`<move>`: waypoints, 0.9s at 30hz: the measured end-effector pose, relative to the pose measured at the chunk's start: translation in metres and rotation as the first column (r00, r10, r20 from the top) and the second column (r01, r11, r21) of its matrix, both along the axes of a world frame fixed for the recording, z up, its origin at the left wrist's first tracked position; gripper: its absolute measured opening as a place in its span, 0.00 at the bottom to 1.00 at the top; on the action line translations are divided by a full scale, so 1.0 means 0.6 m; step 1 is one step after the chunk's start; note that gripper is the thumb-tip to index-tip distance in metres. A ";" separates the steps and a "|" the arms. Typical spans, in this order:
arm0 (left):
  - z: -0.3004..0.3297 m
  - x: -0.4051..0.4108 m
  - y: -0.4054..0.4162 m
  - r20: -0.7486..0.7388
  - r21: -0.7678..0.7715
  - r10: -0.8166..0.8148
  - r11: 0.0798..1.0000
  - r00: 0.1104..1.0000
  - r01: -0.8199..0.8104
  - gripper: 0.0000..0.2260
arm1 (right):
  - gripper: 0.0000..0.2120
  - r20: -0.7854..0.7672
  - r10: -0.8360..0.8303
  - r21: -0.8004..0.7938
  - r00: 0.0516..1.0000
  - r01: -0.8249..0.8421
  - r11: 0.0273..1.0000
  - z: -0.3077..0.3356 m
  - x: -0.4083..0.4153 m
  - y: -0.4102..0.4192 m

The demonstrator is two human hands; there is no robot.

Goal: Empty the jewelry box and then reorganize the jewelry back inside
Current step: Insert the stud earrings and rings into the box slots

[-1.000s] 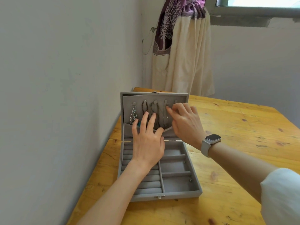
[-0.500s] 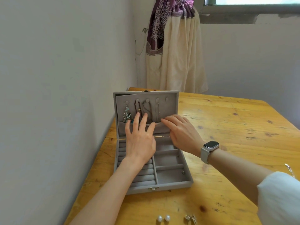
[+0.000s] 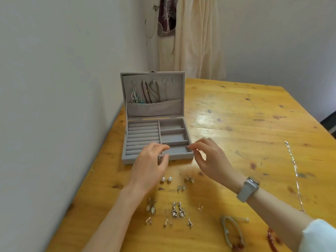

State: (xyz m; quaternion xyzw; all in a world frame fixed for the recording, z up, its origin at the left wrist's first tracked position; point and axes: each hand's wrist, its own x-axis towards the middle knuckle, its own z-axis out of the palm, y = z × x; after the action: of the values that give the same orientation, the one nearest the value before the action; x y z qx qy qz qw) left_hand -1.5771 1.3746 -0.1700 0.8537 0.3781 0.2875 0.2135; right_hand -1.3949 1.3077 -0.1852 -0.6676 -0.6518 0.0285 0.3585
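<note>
Two hands hover at the near edge of the grey jewelry box [image 3: 156, 122], which stands with its lid up just beyond them on the wooden table [image 3: 236, 124]. The left hand [image 3: 149, 166] has loosely curled fingers holding nothing I can make out; the right hand [image 3: 211, 157] pinches something tiny at the box's right front corner. Pearl studs [image 3: 166, 179] and drop earrings [image 3: 177, 210] lie just nearer than the hands
</note>
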 end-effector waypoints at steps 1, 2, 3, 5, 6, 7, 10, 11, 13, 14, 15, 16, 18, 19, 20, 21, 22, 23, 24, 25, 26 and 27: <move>-0.009 -0.013 -0.014 -0.014 -0.027 0.004 1.000 1.000 -0.004 0.11 | 0.09 -0.014 0.016 -0.040 1.000 -0.016 0.999 -0.007 -0.009 -0.014; -0.019 -0.025 -0.025 -0.028 -0.056 0.014 0.998 1.000 -0.015 0.11 | 0.08 -0.016 0.036 -0.081 0.999 -0.037 0.996 -0.013 -0.019 -0.024; -0.026 -0.036 -0.033 -0.045 -0.093 0.027 0.995 0.999 -0.031 0.11 | 0.08 -0.009 0.055 -0.118 0.998 -0.056 0.991 -0.018 -0.029 -0.031; -0.037 -0.050 -0.040 -0.092 -0.147 0.041 0.988 0.995 -0.054 0.11 | 0.08 0.016 0.081 -0.184 0.997 -0.077 0.980 -0.024 -0.050 -0.035; -0.040 -0.053 -0.042 -0.118 -0.158 0.039 0.986 0.992 -0.058 0.12 | 0.09 0.030 0.088 -0.213 0.996 -0.079 0.974 -0.025 -0.060 -0.035; -0.040 -0.054 -0.042 -0.137 -0.162 0.032 0.985 0.990 -0.054 0.12 | 0.10 0.046 0.089 -0.238 0.995 -0.075 0.968 -0.025 -0.070 -0.032; -0.036 -0.049 -0.043 -0.168 -0.187 -0.013 0.982 0.986 -0.019 0.13 | 0.12 0.098 0.078 -0.283 0.992 -0.048 0.958 -0.023 -0.093 -0.022; -0.037 -0.046 -0.043 -0.179 -0.188 -0.026 0.982 0.983 -0.009 0.12 | 0.12 0.112 0.076 -0.290 0.991 -0.040 0.956 -0.023 -0.097 -0.019; -0.040 -0.043 -0.042 -0.193 -0.173 -0.033 0.985 0.981 -0.001 0.11 | 0.10 0.127 0.074 -0.298 0.989 -0.033 0.954 -0.025 -0.102 -0.016; -0.041 -0.043 -0.042 -0.185 -0.168 -0.030 0.986 0.982 -0.001 0.09 | 0.09 0.125 0.074 -0.296 0.989 -0.034 0.954 -0.027 -0.102 -0.015; -0.041 -0.044 -0.040 -0.166 -0.163 -0.026 0.987 0.986 -0.001 0.08 | 0.08 0.118 0.076 -0.288 0.990 -0.039 0.957 -0.027 -0.101 -0.014; -0.040 -0.046 -0.037 -0.141 -0.157 -0.022 0.988 0.990 -0.001 0.07 | 0.07 0.097 0.077 -0.274 0.992 -0.047 0.961 -0.027 -0.099 -0.012; -0.027 -0.053 -0.029 -0.072 -0.120 0.017 0.992 0.997 -0.026 0.06 | 0.05 -0.007 0.074 -0.232 0.997 -0.073 0.970 -0.019 -0.094 -0.004; -0.018 -0.056 -0.021 -0.030 -0.095 0.053 0.994 0.998 -0.055 0.06 | 0.05 -0.084 0.071 -0.210 0.994 -0.087 0.974 -0.011 -0.092 0.003; -0.008 -0.059 -0.010 0.015 -0.072 0.094 0.993 0.995 -0.093 0.06 | 0.04 -0.166 0.066 -0.192 0.984 -0.098 0.976 -0.001 -0.090 0.013; 0.002 -0.061 0.004 0.053 -0.047 0.135 0.990 0.990 -0.132 0.07 | 0.04 -0.237 0.061 -0.174 0.970 -0.104 0.979 0.009 -0.089 0.024; 0.009 -0.063 0.021 0.075 -0.023 0.171 0.985 0.982 -0.170 0.07 | 0.04 -0.290 0.055 -0.151 0.955 -0.103 0.983 0.018 -0.089 0.037; 0.014 -0.064 0.040 0.083 -0.004 0.203 0.979 0.976 -0.203 0.08 | 0.03 -0.330 0.052 -0.125 0.943 -0.099 0.987 0.025 -0.090 0.052; 0.016 -0.063 0.062 0.083 0.013 0.233 0.972 0.969 -0.235 0.09 | 0.03 -0.360 0.049 -0.106 0.932 -0.093 0.990 0.030 -0.091 0.069; 0.015 -0.061 0.084 0.081 0.034 0.261 0.964 0.962 -0.265 0.09 | 0.02 -0.382 0.045 -0.096 0.923 -0.088 0.991 0.033 -0.092 0.085; 0.013 -0.058 0.105 0.071 0.064 0.290 0.953 0.954 -0.295 0.09 | 0.03 -0.397 0.036 -0.094 0.917 -0.080 0.992 0.035 -0.093 0.102; 0.010 -0.054 0.125 0.054 0.108 0.317 0.941 0.947 -0.321 0.09 | 0.03 -0.407 0.025 -0.097 0.913 -0.070 0.993 0.034 -0.093 0.120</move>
State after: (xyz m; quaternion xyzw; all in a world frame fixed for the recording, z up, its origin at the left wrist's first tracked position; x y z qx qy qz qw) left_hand -1.6096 1.4496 -0.1638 0.7868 0.4904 0.3547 0.1211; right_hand -1.4506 1.3795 -0.1648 -0.6497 -0.5772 0.2104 0.4478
